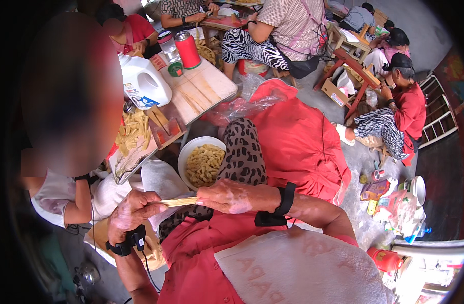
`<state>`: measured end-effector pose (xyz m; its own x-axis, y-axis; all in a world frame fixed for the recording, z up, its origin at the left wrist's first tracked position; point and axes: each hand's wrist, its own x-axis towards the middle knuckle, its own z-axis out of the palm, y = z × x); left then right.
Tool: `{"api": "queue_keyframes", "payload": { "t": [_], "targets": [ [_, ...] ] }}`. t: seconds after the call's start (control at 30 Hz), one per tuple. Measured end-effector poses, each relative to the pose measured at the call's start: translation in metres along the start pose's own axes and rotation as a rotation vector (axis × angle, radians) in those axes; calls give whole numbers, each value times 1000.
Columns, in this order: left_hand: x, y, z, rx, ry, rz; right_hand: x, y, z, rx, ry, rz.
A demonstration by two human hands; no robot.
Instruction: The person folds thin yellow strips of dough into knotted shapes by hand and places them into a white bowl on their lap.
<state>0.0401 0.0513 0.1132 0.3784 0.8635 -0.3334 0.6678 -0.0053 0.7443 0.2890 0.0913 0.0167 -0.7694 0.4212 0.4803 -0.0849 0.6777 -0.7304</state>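
Note:
A short pale-yellow strip, maybe a dried plant stalk (179,201), is stretched between my hands above my lap. My left hand (135,209) pinches one end between thumb and fingers, and my right hand (226,195) grips the other. Both wrists wear black straps. Just beyond my hands stands a white bowl (182,155) holding many small yellowish pieces (204,163). A pile of longer yellow strips (135,131) lies on the table corner, beside a small wooden stand (165,131).
The low table (201,91) carries a white plastic jug (146,83), a red thermos (187,51) and a glass jar (168,47). Red cloth (296,140) lies right of my leg. A person (408,110) sits at the right; others work nearby. Bags and containers (395,205) stand on the floor.

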Motion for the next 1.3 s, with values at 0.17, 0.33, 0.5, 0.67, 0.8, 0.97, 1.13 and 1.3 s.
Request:
{"api": "queue_keyframes", "payload": {
  "t": [0.17,0.33,0.5,0.67,0.8,0.97,1.13,1.3],
  "targets": [
    [-20,-11,-15,-8,-76,-21,5,-1,5,34,-3,-4],
    [-10,-21,16,-982,346,438,26,-16,9,76,176,-91],
    [8,4,29,-1501,349,596,43,-19,11,101,285,-67],
    [8,-6,33,-1628,451,483,45,-13,19,79,315,-15],
    [14,-13,37,-1419,503,519,46,1,31,109,335,25],
    [23,8,66,-687,504,210,36,16,33,180,409,-6],
    [35,-21,90,-62,468,276,14,24,31,238,342,120],
    [44,-22,97,115,536,413,1,22,23,347,299,134]
  ]
}}
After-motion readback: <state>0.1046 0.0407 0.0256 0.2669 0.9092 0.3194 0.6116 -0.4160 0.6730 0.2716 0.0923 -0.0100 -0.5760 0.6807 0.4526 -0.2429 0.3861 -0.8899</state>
